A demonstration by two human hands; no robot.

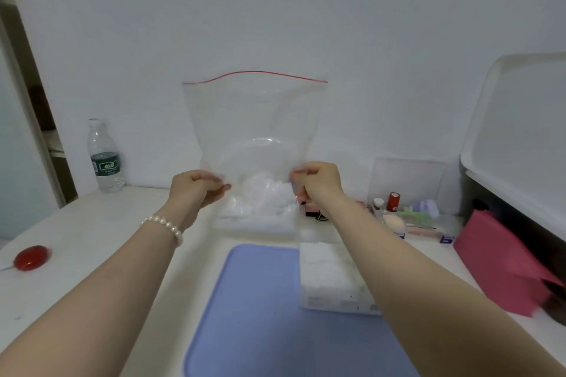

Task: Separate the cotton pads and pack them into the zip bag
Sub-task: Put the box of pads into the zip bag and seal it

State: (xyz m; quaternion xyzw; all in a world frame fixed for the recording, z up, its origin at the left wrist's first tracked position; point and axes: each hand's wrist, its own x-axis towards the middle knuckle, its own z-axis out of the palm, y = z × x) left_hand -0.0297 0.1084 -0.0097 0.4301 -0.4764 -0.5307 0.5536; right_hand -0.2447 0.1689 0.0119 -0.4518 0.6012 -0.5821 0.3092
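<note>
In the head view, the zip bag (pixel 255 125) is held up in the air in front of the wall, above the desk, with its red zip line at the top and its bottom edge in the hands. The left hand (pixel 196 190) pinches the lower left corner, with the fingers curled and the thumb pressed on the plastic; the right hand (pixel 318 184) pinches the lower right corner in the same way. I think the bag is held like this, stretched between both hands, to flatten it or to check it before packing, but this is only my judgement. Whether the zip is closed I cannot tell, because the red line is thin and a little curved. The bag looks empty, yet the white things seen through its lower part make this hard to judge. Those are probably loose cotton pads (pixel 260 199) lying on the desk behind the bag, blurred by the plastic. A pack of pads (pixel 327 272) lies just beside the blue mat (pixel 263 309), partly covered by the right forearm, close at hand for the work. The tips of the fingers are hidden behind the plastic and the palms. At the right, a pink sheet (pixel 502 266) is cut off by the frame edge, and the small items in the clear box (pixel 410 211) are too small to name.
</note>
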